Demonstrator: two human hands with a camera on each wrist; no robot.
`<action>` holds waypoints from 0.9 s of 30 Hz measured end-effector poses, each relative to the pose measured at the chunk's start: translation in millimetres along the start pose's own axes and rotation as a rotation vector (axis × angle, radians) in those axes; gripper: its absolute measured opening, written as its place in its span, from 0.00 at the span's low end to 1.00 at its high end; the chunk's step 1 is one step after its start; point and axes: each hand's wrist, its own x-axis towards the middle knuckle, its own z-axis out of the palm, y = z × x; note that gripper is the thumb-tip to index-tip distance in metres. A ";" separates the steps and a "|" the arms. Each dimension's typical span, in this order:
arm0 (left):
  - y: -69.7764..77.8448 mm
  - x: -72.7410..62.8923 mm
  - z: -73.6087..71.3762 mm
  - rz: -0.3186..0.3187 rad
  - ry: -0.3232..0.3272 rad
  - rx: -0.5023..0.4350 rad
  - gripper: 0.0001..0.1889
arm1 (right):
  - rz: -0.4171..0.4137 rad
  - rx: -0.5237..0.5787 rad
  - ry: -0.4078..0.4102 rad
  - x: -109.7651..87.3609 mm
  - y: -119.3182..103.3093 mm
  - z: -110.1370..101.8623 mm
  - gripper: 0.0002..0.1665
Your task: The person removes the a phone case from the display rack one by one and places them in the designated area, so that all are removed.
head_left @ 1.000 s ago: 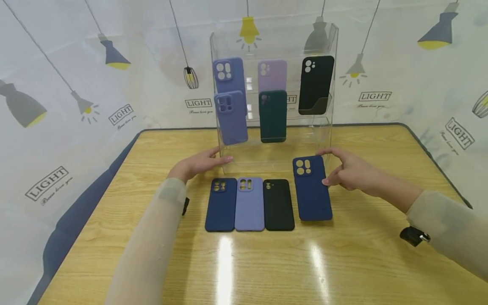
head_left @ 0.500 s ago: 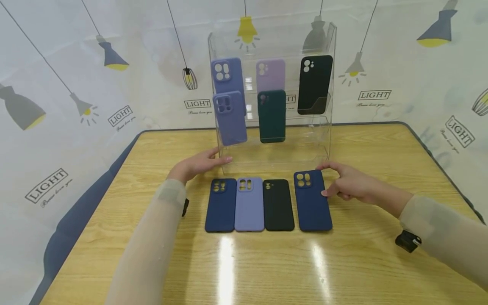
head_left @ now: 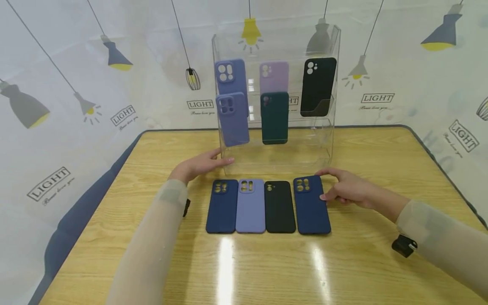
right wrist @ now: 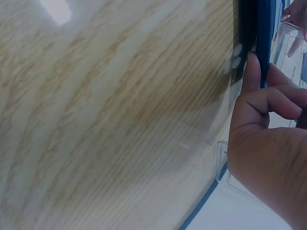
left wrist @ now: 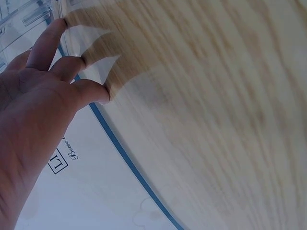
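Observation:
Four-cornered phone cases lie in a row on the wooden table (head_left: 267, 267): a dark blue case (head_left: 222, 212), a lavender case (head_left: 250, 212) and a black case (head_left: 280, 212). At the row's right end, another dark blue phone case (head_left: 311, 209) is pinched at its upper right edge by my right hand (head_left: 350, 188), thumb on the side and a finger at the top. That case is seen edge-on in the right wrist view. My left hand (head_left: 200, 165) rests at the lower left corner of the clear display stand (head_left: 274, 159), its fingers loosely spread, fingertips down by the table.
The stand's tiers hold two periwinkle cases (head_left: 233, 123), a pink case (head_left: 274, 76), a green case (head_left: 274, 118) and a black case (head_left: 319, 87). Behind the table hangs a lamp-patterned cloth (head_left: 160, 63). Wood surface extends in front of the row.
My right hand has lowered the dark blue case toward me, down beside the black case at the row's right end. The left hand has stayed by the stand.

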 end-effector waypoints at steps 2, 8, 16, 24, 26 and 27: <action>-0.7 0.1 -0.6 0.005 0.003 -0.001 0.57 | -0.004 -0.002 0.005 0.8 0.3 0.7 0.53; -1.7 0.4 -1.5 -0.015 -0.004 0.000 0.58 | -0.003 -0.008 0.008 1.5 -1.0 2.6 0.53; -0.5 -1.2 -1.7 -0.024 0.001 0.025 0.58 | 0.001 -0.021 0.012 3.6 -2.2 7.1 0.53; 2.4 -2.9 -0.8 -0.011 -0.003 0.022 0.56 | -0.004 -0.032 0.007 9.2 2.0 3.9 0.51; 1.8 -2.5 -1.0 -0.014 -0.001 0.021 0.57 | -0.008 -0.042 0.005 10.5 2.1 3.1 0.51; 1.4 -2.2 -1.1 -0.015 -0.001 0.022 0.57 | -0.008 -0.051 0.003 11.1 2.0 3.0 0.51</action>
